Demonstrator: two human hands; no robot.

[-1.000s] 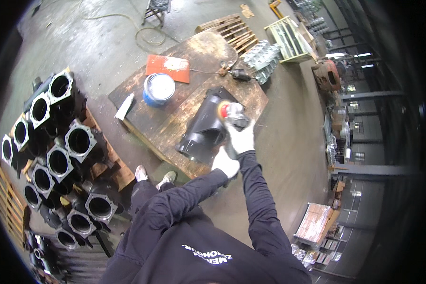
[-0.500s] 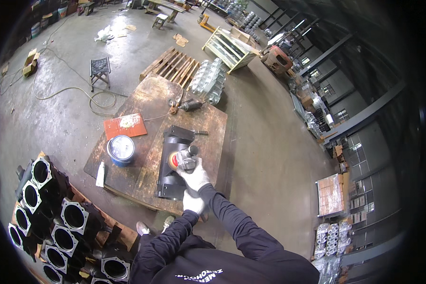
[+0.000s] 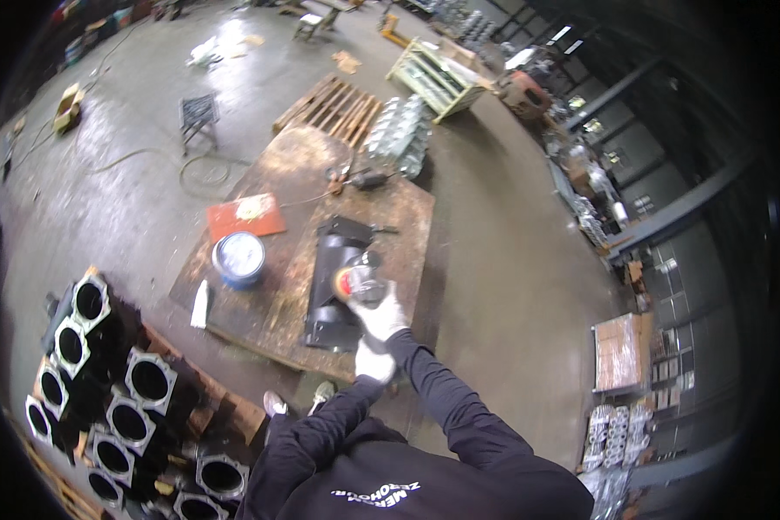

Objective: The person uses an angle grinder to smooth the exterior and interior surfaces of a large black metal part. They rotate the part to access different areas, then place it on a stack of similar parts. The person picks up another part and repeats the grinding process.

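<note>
Presently, the white-gloved right hand (image 3: 383,319) grips a power tool (image 3: 370,286), its red-orange disc (image 3: 344,283) over the right flank of the black casting (image 3: 325,282), contact unclear. The gloved left hand (image 3: 375,361) is near the casting's close end, grip hidden, cannot tell. The casting lies on the worktable (image 3: 273,303), right of a blue bucket (image 3: 238,260).

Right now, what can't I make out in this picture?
In the head view:
Power tool, handle: hidden by right hand and left hand.
Black pipe, beneath the disc: covered by it.
Bucket, top: too blurred to tell lid from contents.
Lowest stacked pipe: cut off by bottom edge.
</note>
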